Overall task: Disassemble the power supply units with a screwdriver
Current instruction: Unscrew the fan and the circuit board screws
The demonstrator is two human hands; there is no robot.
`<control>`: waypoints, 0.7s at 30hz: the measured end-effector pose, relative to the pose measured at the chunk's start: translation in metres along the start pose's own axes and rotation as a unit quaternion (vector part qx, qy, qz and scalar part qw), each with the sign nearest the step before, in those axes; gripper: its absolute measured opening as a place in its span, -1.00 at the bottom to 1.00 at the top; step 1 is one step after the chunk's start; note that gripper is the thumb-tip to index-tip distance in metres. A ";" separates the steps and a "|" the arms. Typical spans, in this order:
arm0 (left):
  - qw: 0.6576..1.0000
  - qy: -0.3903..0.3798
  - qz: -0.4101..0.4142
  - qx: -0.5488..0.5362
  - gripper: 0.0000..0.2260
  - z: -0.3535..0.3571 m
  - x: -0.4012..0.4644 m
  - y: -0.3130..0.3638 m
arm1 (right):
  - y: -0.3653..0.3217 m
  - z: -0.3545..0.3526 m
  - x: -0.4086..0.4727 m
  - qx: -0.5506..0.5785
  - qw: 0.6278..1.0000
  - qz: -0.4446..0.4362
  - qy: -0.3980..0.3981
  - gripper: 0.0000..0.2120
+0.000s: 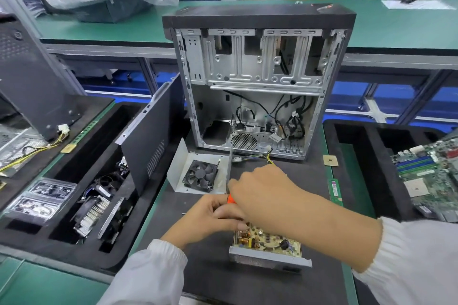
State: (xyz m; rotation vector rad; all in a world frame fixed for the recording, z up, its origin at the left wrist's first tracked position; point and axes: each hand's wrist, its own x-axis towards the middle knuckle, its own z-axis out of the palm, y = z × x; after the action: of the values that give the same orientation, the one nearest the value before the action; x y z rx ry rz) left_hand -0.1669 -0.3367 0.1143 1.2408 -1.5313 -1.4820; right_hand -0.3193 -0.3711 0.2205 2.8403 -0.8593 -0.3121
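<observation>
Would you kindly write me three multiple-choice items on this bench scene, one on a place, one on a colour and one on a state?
1. Where does the fan lie?
A. on a grey metal cover in front of the case
B. inside the case
C. on the green board at the far right

2. What colour is the screwdriver handle?
A. blue
B. orange
C. yellow

3. In what state is the power supply near the hands?
A. sealed in its housing
C. wrapped in plastic
B. opened, its circuit board bare

Answers:
1 A, the fan sits on the cover in front of the case.
2 B, an orange bit shows between the left hand and right hand.
3 B, coils and parts show above its metal tray.
</observation>
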 end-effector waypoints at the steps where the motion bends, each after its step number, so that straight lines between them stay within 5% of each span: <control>1: 1.000 -0.005 -0.004 -0.003 -0.71 0.000 0.000 0.001 | -0.002 0.002 0.002 -0.015 1.000 -0.003 0.002 -0.77; 6: 1.000 -0.016 0.015 -0.006 -0.47 0.004 0.002 0.000 | 0.002 0.007 0.001 0.007 1.000 -0.028 -0.005 -0.77; 11: 0.999 0.015 0.046 -0.006 -0.86 0.005 -0.001 -0.002 | 0.007 0.000 -0.003 0.064 0.993 -0.085 -0.047 -0.63; 14: 0.999 0.016 0.042 -0.003 -0.82 0.005 -0.002 -0.003 | 0.006 -0.003 -0.003 0.087 0.988 -0.112 -0.062 -0.63; 19: 0.999 0.020 0.024 0.005 -0.89 0.005 -0.002 0.003 | -0.003 0.001 0.003 0.025 1.000 0.002 0.013 -0.65; 21: 1.000 -0.011 0.010 -0.002 -0.68 0.004 0.001 0.005 | -0.008 0.005 0.006 -0.016 1.000 0.013 0.015 -0.72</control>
State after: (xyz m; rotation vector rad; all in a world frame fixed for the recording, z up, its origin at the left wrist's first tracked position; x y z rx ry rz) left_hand -0.1719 -0.3361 0.1181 1.2077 -1.5499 -1.4904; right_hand -0.3109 -0.3683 0.2133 2.7942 -0.8763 -0.2758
